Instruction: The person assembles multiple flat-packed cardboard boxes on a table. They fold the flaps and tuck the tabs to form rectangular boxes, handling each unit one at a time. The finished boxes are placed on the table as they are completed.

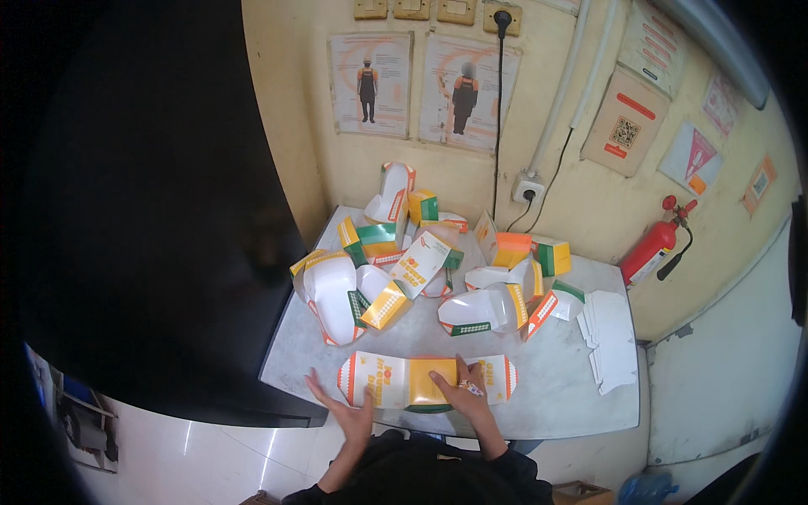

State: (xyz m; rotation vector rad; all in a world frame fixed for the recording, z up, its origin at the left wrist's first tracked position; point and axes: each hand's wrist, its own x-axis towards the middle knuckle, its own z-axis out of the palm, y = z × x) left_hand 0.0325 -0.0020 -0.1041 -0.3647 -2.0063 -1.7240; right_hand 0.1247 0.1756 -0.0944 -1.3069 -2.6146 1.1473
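A partly flattened food carton [383,379], white and yellow with orange, toothed-edged ends, lies across the table's near side. My left hand [348,418] is at its left end, fingers spread and thumb touching the white panel. Over the yellow middle panel [423,389] my right hand [463,394] grips the carton, thumb and forefinger on its face; some fingers are hidden. A small patterned item [470,388] shows on that hand, too small to make out. Beyond lie folded cartons in a loose pile, among them an open white one [331,290] and a yellow-sided one [387,305].
Flat white carton blanks [608,341] are stacked at the right of the grey table [539,404]. A red fire extinguisher [648,252] hangs on the right wall. A black cable [500,109] runs down the back wall. A large dark panel [168,210] stands at the left.
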